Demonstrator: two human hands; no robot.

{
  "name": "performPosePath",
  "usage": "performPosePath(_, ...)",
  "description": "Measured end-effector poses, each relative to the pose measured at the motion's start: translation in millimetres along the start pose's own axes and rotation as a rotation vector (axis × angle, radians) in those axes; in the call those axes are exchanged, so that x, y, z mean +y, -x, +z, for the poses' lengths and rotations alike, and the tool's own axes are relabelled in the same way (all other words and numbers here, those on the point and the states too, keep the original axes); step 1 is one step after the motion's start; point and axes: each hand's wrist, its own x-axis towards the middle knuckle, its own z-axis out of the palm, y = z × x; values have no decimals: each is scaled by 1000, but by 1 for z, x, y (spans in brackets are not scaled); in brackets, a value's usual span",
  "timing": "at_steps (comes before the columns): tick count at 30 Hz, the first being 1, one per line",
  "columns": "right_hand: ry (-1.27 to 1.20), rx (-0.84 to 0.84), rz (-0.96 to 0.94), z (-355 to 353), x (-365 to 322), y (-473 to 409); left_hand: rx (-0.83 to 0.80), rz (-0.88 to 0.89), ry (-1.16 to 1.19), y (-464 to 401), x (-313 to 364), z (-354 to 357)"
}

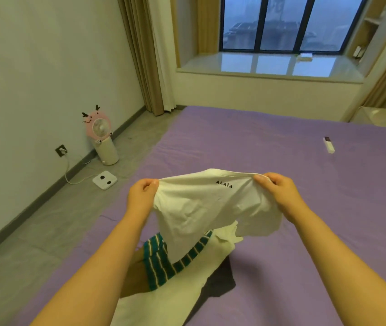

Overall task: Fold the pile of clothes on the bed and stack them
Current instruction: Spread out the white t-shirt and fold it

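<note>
From the head camera, the one view there is: the left hand (143,191) and the right hand (274,189) hold a white shirt (210,208) up off the bed (281,161), each pinching the top edge between curled fingers and thumb, one at either end; held so, the cloth stretches taut along the top and hangs free below, which I judge is meant to shake it flat and find its shape before folding; small dark lettering sits near the upper edge towards the right hand.

Below the shirt, near the person, lies the rest of the pile (175,278); a green striped garment (161,264) shows between a pale one and something dark, all loose and crumpled, so little of the folding looks done and no stack shows here; the wide purple sheet beyond is likely where the shirt will be laid.

A remote (328,144) lies far to the right on the bed, well apart; a pink fan (101,137) and a white scale (104,180) stand on the floor by the wall.
</note>
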Motion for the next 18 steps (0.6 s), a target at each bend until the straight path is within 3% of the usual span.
performPosePath(7, 73, 8, -139, -61, -68, 48, -105, 147, -7, 61, 68, -41)
performPosePath(10, 198, -15, -175, -82, -89, 74, -165, 173, -6, 80, 91, -59)
performPosePath(15, 209, -6, -229, -105, -121, 118, -212, 183, 4, 102, 122, -88)
performPosePath(18, 228, -48, -227, -104, -138, 145, -221, 167, -243, 111, 127, -105)
